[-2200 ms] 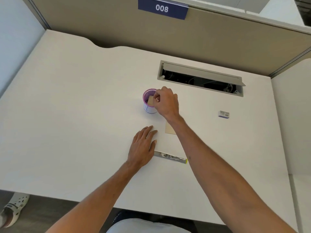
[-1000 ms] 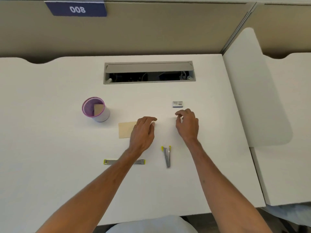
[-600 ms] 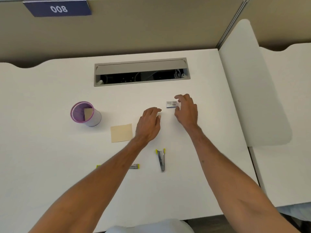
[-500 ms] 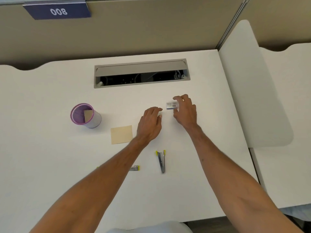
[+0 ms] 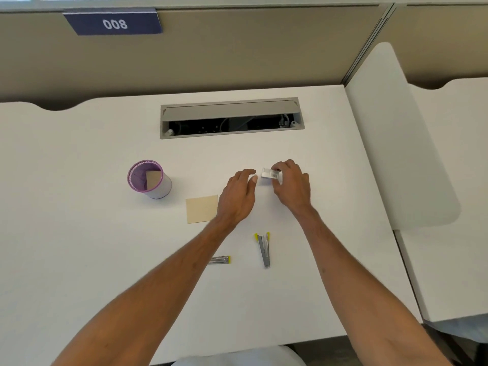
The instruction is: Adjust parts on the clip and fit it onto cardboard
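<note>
Head view. The right hand (image 5: 290,186) pinches a small white box (image 5: 269,173) between thumb and curled fingers, just above the white surface (image 5: 79,233). The left hand (image 5: 239,196) hovers just beside it, fingers relaxed. Left of the hands: a tan card (image 5: 202,208) and a purple-rimmed cup (image 5: 150,179) holding a second card. Nearer the viewer: a stapler (image 5: 264,249) and a staple strip (image 5: 220,259).

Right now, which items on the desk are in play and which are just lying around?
In play:
- small white box, pinched by the right hand
- left hand, open, fingertips close beside the box

Lying about:
- purple-rimmed cup with a tan card in it
- tan paper square
- two metal strips with yellow ends
- cable tray
</note>
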`<control>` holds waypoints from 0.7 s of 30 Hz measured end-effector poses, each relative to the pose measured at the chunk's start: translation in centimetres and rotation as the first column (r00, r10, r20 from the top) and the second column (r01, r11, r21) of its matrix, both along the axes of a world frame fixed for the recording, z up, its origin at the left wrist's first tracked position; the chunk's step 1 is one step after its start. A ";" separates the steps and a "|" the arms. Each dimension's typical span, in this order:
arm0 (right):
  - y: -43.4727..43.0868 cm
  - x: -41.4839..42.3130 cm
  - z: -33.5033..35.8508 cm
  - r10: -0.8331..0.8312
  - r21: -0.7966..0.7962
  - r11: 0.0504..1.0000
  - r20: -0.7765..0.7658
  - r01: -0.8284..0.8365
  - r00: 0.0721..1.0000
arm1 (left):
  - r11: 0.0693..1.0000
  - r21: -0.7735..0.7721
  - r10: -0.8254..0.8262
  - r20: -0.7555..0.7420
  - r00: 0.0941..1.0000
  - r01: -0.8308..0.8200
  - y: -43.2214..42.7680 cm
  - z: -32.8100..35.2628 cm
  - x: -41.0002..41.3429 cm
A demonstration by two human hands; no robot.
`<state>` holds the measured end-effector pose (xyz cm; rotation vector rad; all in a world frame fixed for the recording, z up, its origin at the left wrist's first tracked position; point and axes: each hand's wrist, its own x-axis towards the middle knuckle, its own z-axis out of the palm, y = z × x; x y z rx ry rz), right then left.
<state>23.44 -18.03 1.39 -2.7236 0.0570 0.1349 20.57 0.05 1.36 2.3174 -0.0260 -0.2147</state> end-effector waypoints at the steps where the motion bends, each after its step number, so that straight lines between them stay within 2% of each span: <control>1: 0.5 -0.8 0.2 0.006 0.005 1.000 0.023 -0.006 1.000 | 1.000 -0.016 0.013 0.001 1.000 -0.013 0.4 0.1 -0.4; 7: 5.0 -5.8 1.5 0.004 0.067 0.998 0.102 -0.010 0.995 | 0.976 -0.153 0.150 -0.049 0.987 -0.156 3.3 1.1 -3.0; 13: 9.6 -9.7 2.4 0.011 0.135 0.990 0.112 -0.026 0.994 | 0.882 -0.292 0.296 -0.270 0.916 -0.371 7.3 2.1 -5.9; 21: 14.4 -13.0 3.4 0.075 0.128 0.988 0.124 -0.091 0.989 | 0.769 -0.437 0.332 -0.350 0.876 -0.467 12.4 2.4 -9.7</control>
